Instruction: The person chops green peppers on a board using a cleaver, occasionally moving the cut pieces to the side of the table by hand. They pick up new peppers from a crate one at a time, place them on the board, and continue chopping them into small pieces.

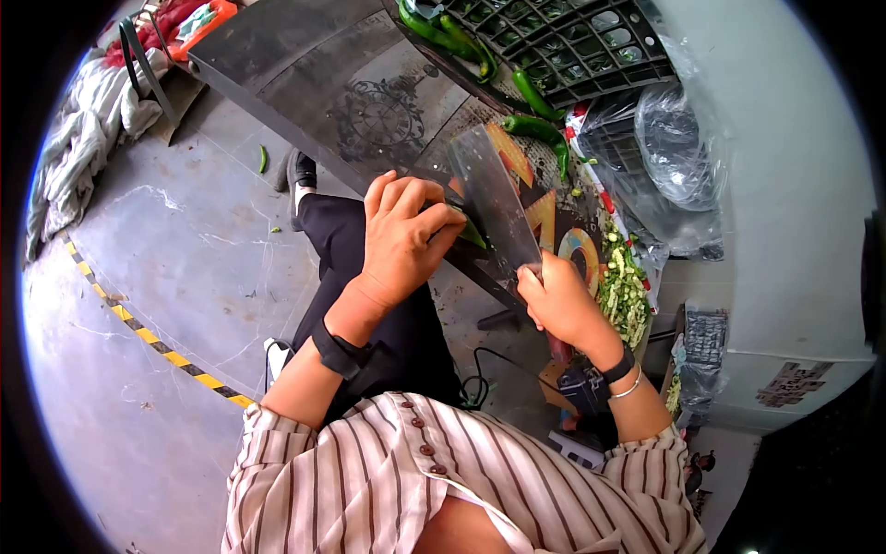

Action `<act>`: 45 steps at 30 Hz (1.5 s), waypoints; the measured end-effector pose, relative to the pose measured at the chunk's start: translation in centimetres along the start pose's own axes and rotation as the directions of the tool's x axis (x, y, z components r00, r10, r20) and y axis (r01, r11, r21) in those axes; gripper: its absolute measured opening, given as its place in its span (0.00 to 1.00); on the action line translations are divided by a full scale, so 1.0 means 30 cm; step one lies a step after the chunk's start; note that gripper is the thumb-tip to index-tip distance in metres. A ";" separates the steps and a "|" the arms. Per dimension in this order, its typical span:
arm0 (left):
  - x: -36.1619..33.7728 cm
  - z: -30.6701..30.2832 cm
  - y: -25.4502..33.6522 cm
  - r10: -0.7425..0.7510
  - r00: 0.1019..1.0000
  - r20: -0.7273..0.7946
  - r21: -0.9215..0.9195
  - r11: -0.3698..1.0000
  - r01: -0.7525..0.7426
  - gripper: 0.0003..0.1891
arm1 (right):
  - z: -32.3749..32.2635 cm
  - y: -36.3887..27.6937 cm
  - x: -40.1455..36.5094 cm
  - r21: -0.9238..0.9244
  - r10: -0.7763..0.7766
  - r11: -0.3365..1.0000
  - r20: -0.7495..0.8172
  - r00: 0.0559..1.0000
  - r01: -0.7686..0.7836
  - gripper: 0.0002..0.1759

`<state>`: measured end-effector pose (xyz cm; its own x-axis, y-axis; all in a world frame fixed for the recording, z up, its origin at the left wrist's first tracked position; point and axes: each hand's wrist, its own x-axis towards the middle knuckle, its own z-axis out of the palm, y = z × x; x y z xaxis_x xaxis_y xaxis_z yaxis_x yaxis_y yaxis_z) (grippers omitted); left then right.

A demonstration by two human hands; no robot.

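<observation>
My right hand (570, 303) is wrapped round the handle of a cleaver (494, 189), whose broad blade points away from me over the table. Just left of the blade, my left hand (404, 231) has its fingers curled down on a green chili pepper (473, 233). Only the pepper's tip shows beyond the fingers, close beside the blade; the rest is hidden under the hand. Whole green peppers (540, 132) lie past the blade's far end. Chopped green pieces (624, 291) are heaped along the table's right side.
A black plastic crate (591, 69) with green peppers inside stands at the far right of the dark table (305, 65). Clear plastic wrapping (678, 138) lies beside it. Yellow-black tape (171, 355) crosses the floor at left, and cloths (92, 120) lie at upper left.
</observation>
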<state>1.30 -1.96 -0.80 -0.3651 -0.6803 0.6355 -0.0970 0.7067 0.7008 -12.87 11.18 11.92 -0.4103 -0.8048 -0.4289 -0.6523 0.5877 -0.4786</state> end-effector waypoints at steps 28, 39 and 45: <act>0.002 -0.014 -0.005 -0.053 0.999 0.008 -0.074 0.996 0.053 0.10 | 0.014 -0.040 0.001 0.030 -0.067 0.997 -0.042 0.997 0.068 0.14; 0.006 -0.019 -0.010 -0.015 1.000 -0.008 -0.069 0.997 0.014 0.09 | 0.012 -0.053 -0.013 0.063 -0.051 0.997 -0.070 0.996 0.055 0.11; 0.004 -0.027 -0.010 -0.004 1.000 0.003 -0.084 0.996 0.004 0.09 | 0.020 -0.036 -0.002 0.030 -0.057 0.998 -0.052 0.997 0.058 0.12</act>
<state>2.02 -2.41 -0.66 -0.3672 -0.6828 0.6317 -0.0206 0.6849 0.7283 -11.75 10.63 12.01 -0.4055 -0.8401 -0.3602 -0.6560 0.5419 -0.5253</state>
